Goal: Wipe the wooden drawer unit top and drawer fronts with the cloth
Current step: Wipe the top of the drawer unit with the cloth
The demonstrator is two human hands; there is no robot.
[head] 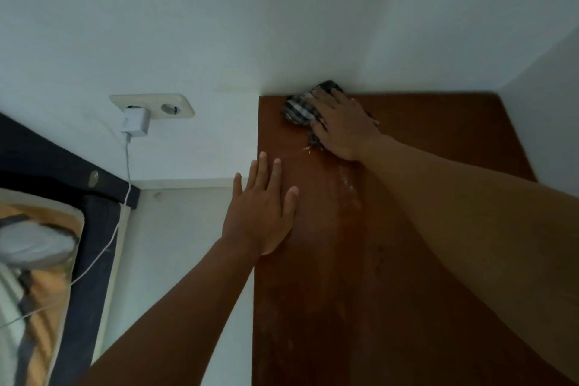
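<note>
Flat-fingered right hand [341, 127] is pressing the limp, bunching cloth [297, 109] at the top's [445, 135] eleven o'clock; left hand [262, 213] is lying open, empty.

1. Hands: 2. One left hand [260, 213], one right hand [341, 125].
2. Cloth [297, 108]: 1, checked.
3. Drawer unit [438, 135]: 1. Only its top shows, so drawers cannot be counted.
4. Socket plate [185, 103]: 1, with 2 outlets. One is taken and one is free.
5. Charger [136, 122]: 1, white, plugged into the taken outlet.
6. Cable [127, 160]: 1, white, running from the charger.
7. Bed frame [62, 163]: 1, dark.
8. Round stud [93, 178] on the frame: 1.
9. Pillow [40, 260]: 1 in view, cut off by the picture edge.
10. Pale smear patches on the unit top: too blurred to count.
</note>
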